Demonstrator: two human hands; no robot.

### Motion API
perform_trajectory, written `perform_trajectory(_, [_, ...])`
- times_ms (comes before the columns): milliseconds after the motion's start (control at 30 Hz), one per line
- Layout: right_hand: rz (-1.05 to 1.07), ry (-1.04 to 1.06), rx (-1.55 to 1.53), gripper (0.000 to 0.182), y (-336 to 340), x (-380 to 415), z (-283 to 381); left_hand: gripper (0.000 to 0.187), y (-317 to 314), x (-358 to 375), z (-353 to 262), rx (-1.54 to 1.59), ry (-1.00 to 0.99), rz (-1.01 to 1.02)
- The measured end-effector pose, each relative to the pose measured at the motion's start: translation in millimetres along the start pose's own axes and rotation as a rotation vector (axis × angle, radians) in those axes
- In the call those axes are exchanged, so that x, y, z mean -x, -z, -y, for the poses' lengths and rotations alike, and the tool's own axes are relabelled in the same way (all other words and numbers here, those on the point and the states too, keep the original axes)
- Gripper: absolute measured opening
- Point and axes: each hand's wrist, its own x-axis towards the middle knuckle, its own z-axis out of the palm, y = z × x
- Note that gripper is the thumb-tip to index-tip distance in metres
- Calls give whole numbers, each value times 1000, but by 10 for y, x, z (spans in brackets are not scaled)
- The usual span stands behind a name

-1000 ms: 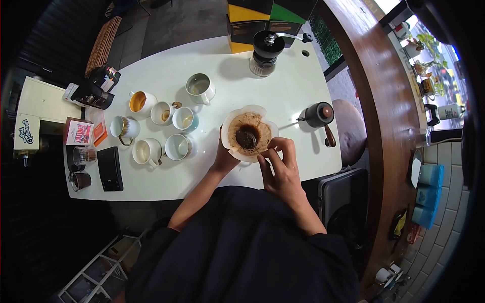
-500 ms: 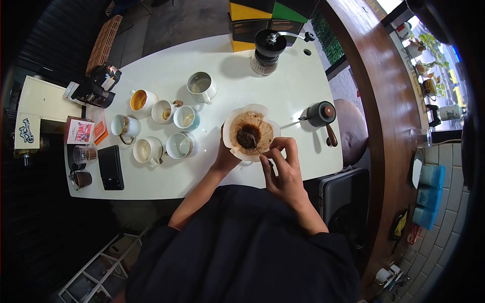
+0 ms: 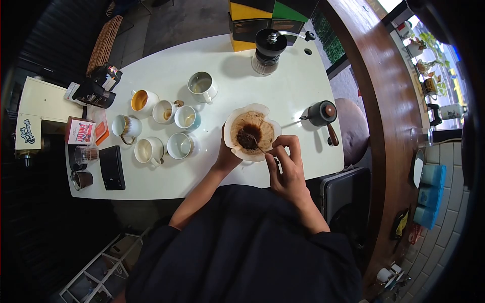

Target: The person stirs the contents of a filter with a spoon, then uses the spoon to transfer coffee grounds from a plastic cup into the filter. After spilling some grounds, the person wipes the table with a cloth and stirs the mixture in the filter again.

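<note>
A pour-over dripper (image 3: 228, 145) with a scalloped pale rim stands over the front of the white table, lined with a coffee-stained paper filter (image 3: 268, 132). Wet dark coffee grounds (image 3: 246, 140) sit in the filter's lower part. My left hand (image 3: 227, 157) is wrapped round the dripper's left side, its fingers partly hidden beneath it. Between the thumb and fingers of my right hand (image 3: 289, 170) is a thin-handled spoon (image 3: 262, 151). The spoon tilts down into the filter, its tip among the grounds. What lies under the dripper is hidden.
Several cups (image 3: 180, 145) cluster to the left on the table (image 3: 222, 98), a mug (image 3: 202, 87) behind them. A hand grinder (image 3: 268, 53) stands at the back, a dark kettle (image 3: 322, 114) at the right. A flat black object (image 3: 112, 167) and glasses (image 3: 82, 180) line the left edge.
My right hand has shifted slightly right with the spoon, whose tip stays in the grounds. My left hand and the dripper look almost unchanged.
</note>
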Motion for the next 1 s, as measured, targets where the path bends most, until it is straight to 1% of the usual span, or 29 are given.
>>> perform_trajectory(67, [-8, -28, -13, 9, 14, -6, -24, 83, 7, -27, -65, -26, -3, 22])
perform_trajectory(100, [-13, -55, -28, 8, 22, -9, -42, 83, 8, -31, -45, -27, -4, 24])
perform_trajectory(167, [-47, -45, -31, 7, 50, -22, -93, 77, 17, -25, 11, -85, -59, 26])
perform_trajectory(200, [-79, -34, -33, 5, 61, -30, -118, 77, 23, -29, 5, -86, -59, 27])
perform_trajectory(267, [-99, -40, -35, 5, 74, -37, -150, 74, 23, -39, -7, -159, -122, 30])
perform_trajectory(400, [-130, -57, -30, 5, 97, -41, -194, 74, 7, -39, -45, -130, -120, 16])
perform_trajectory(467, [-134, 10, 77, 5, 118, -53, -204, 75, 1, -47, -35, -111, -132, 12])
perform_trajectory(600, [-157, 9, 73, 5, 159, -85, -193, 79, 11, -77, -19, -92, -134, 39])
perform_trajectory(667, [-200, 2, 83, 7, 178, -110, -191, 84, 2, -59, 44, -43, -94, 20])
perform_trajectory(733, [-223, 0, 74, 11, 153, -122, -212, 85, 5, -57, 19, -68, -94, 18])
perform_trajectory(800, [-269, -37, -13, 13, 121, -132, -230, 86, 10, -38, 38, -91, -96, 19])
perform_trajectory(867, [-261, -33, -9, 13, 69, -140, -257, 87, 19, -20, 118, -189, -141, -2])
perform_trajectory(933, [-220, -82, -32, 11, 16, -133, -263, 87, 13, -23, 84, -168, -119, 1])
perform_trajectory(1000, [-195, -81, 41, 9, -13, -116, -291, 87, 16, -31, 17, -150, -94, 1])
